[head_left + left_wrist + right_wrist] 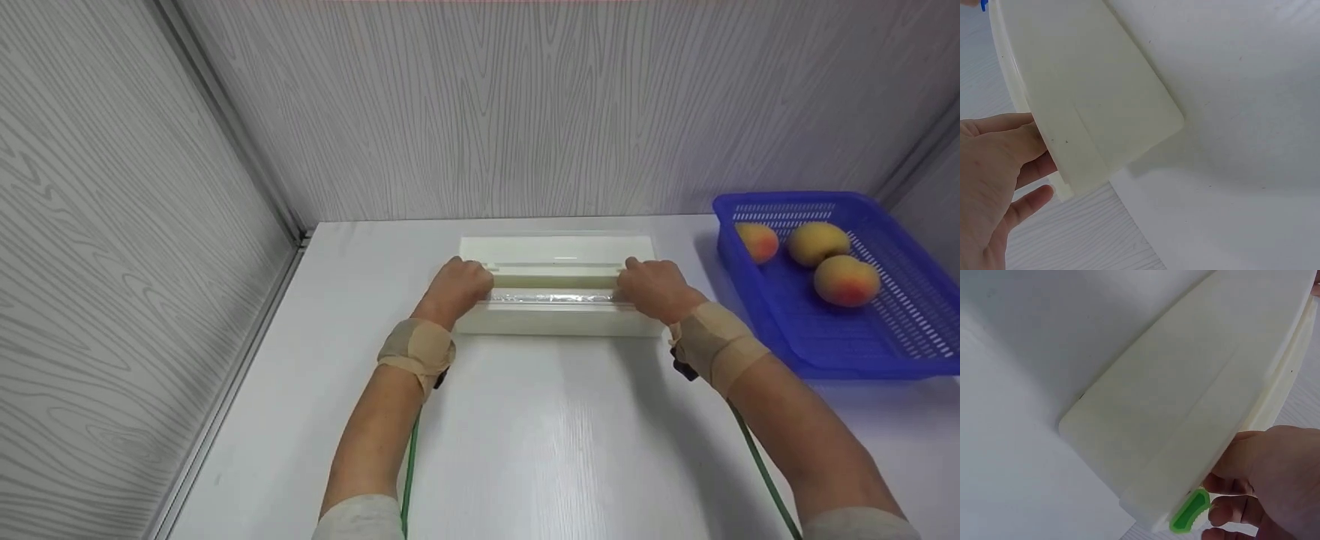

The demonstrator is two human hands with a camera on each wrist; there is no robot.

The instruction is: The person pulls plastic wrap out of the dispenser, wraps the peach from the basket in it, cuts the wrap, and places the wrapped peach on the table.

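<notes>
A cream-white cling film dispenser (559,322) lies on the white table with its lid (559,247) folded back. Across its inside runs a pale yellow-green bar (555,282), and a strip of shiny clear film (551,298) shows in front of that. My left hand (459,285) grips the dispenser's left end, fingers partly hidden behind its wall (1100,90). At the opposite end my right hand (654,286) grips it with curled fingers, close to a green end piece (1190,511). What the hidden fingertips touch inside cannot be seen.
To the right stands a blue plastic basket (817,352) holding peaches, such as this one (847,281). A grey wood-grain panel (480,112) rises behind the table, and another (112,300) closes the left side. Green cords (409,465) run along both forearms.
</notes>
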